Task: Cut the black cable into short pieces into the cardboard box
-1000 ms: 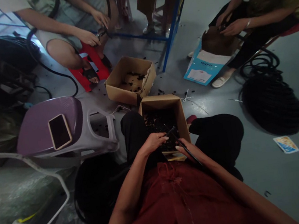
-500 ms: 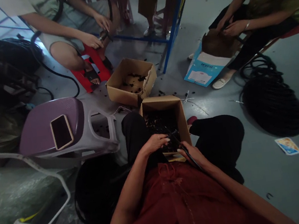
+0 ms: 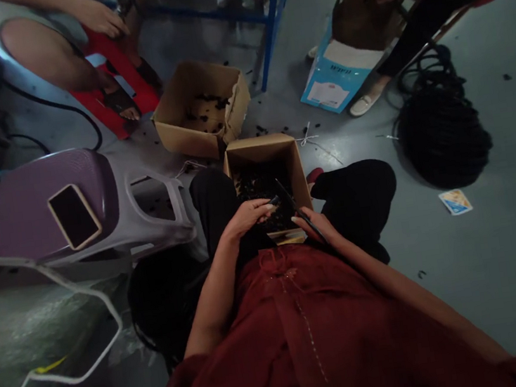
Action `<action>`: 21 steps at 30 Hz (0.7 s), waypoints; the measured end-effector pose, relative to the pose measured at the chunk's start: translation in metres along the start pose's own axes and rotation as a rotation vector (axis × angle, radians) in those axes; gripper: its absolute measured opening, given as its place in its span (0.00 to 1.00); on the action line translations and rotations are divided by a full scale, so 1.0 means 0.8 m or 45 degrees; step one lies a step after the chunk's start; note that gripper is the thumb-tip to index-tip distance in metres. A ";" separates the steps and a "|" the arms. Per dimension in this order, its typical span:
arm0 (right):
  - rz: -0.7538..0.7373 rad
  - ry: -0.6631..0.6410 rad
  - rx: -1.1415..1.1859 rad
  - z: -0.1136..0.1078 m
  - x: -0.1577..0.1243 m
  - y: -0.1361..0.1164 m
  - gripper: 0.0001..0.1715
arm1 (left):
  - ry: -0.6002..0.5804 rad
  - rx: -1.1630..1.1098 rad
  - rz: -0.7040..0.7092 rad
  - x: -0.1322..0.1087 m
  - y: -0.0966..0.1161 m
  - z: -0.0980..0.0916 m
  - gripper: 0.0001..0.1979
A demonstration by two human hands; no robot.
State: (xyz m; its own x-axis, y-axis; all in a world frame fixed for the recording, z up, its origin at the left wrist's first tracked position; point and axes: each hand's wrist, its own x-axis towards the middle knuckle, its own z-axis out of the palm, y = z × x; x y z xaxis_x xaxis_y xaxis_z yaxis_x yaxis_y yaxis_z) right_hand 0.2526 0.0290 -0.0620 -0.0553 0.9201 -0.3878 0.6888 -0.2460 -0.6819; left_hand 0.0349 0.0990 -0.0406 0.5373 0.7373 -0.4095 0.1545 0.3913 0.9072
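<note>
An open cardboard box (image 3: 256,146) rests on my lap, holding a heap of small black pieces (image 3: 258,196). Above its front part, my left hand (image 3: 245,218) pinches a small dark piece (image 3: 274,201) between fingers and thumb. My right hand (image 3: 310,224) grips a thin black strip (image 3: 295,201), whose tip points up and back over the box. The two hands are close together but do not touch. Much of the heap lies under my hands and the strip.
A second cardboard box (image 3: 200,108) with black bits stands on the floor beyond my knees. To the left is a purple plastic stool (image 3: 146,215) with a phone (image 3: 73,216) on it. Two co-workers' hands (image 3: 96,17) work at the top; a black cable coil (image 3: 442,135) lies right.
The whole scene has shifted up and left in the view. The thin strip now points more steeply up from my right hand, and my left hand has risen towards it.
</note>
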 end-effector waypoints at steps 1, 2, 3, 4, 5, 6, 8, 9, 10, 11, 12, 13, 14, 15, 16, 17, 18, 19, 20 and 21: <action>0.029 -0.010 0.077 -0.001 0.000 -0.002 0.16 | -0.002 -0.019 0.007 -0.001 0.002 -0.001 0.17; 0.057 -0.030 0.175 -0.001 0.001 -0.004 0.16 | 0.000 -0.031 0.017 -0.002 0.004 -0.001 0.17; 0.078 -0.051 0.288 0.000 0.000 -0.006 0.17 | -0.001 -0.036 0.029 -0.003 0.005 -0.001 0.17; 0.092 -0.067 0.406 0.000 0.000 -0.009 0.17 | -0.008 -0.038 0.042 -0.004 0.006 -0.001 0.16; 0.095 -0.071 0.516 0.001 0.000 -0.013 0.18 | -0.023 -0.037 0.053 -0.004 0.007 -0.002 0.16; 0.090 -0.068 0.611 0.003 0.000 -0.016 0.18 | -0.041 -0.037 0.060 -0.005 0.007 -0.002 0.16; 0.066 -0.041 0.752 0.006 0.001 -0.022 0.20 | -0.082 -0.035 0.060 -0.005 0.006 -0.002 0.16; 0.054 -0.030 0.804 0.007 0.002 -0.025 0.21 | -0.097 -0.031 0.052 -0.004 0.005 -0.002 0.16; 0.046 -0.022 0.851 0.007 0.004 -0.027 0.22 | -0.107 -0.025 0.041 -0.004 0.004 -0.002 0.17; 0.045 -0.016 0.893 0.008 0.006 -0.030 0.22 | -0.114 -0.021 0.028 -0.004 0.003 -0.001 0.18; 0.052 -0.006 0.925 0.008 0.009 -0.032 0.23 | -0.120 -0.023 0.015 -0.005 0.002 -0.001 0.20; 0.062 0.009 0.943 0.008 0.012 -0.035 0.24 | -0.125 -0.034 0.000 -0.005 0.001 -0.001 0.22; 0.072 0.028 0.951 0.008 0.016 -0.037 0.24 | -0.134 -0.055 -0.017 -0.005 0.000 0.000 0.25; 0.078 0.046 0.955 0.008 0.020 -0.040 0.24 | -0.144 -0.082 -0.033 -0.006 0.000 0.001 0.28; 0.076 0.059 0.958 0.009 0.024 -0.042 0.25 | -0.155 -0.109 -0.047 -0.006 -0.001 0.002 0.31; 0.069 0.069 0.965 0.009 0.027 -0.044 0.25 | -0.166 -0.132 -0.058 -0.007 -0.001 0.003 0.34; 0.058 0.073 0.975 0.010 0.031 -0.046 0.25 | -0.176 -0.147 -0.067 -0.007 -0.002 0.005 0.36; 0.045 0.074 0.983 0.010 0.034 -0.048 0.24 | -0.184 -0.155 -0.072 -0.007 -0.002 0.006 0.37; 0.033 0.075 0.990 0.011 0.036 -0.049 0.24 | -0.186 -0.158 -0.077 -0.008 -0.002 0.008 0.38; 0.022 0.077 0.994 0.012 0.038 -0.051 0.23 | -0.182 -0.159 -0.082 -0.009 -0.002 0.009 0.38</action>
State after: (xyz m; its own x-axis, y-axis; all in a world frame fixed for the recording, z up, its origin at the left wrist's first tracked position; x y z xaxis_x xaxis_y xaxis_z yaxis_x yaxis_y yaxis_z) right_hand 0.2161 0.0641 -0.0522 0.0060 0.9237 -0.3832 -0.0197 -0.3830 -0.9235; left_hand 0.0367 0.0891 -0.0386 0.6433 0.6264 -0.4402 0.0930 0.5068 0.8570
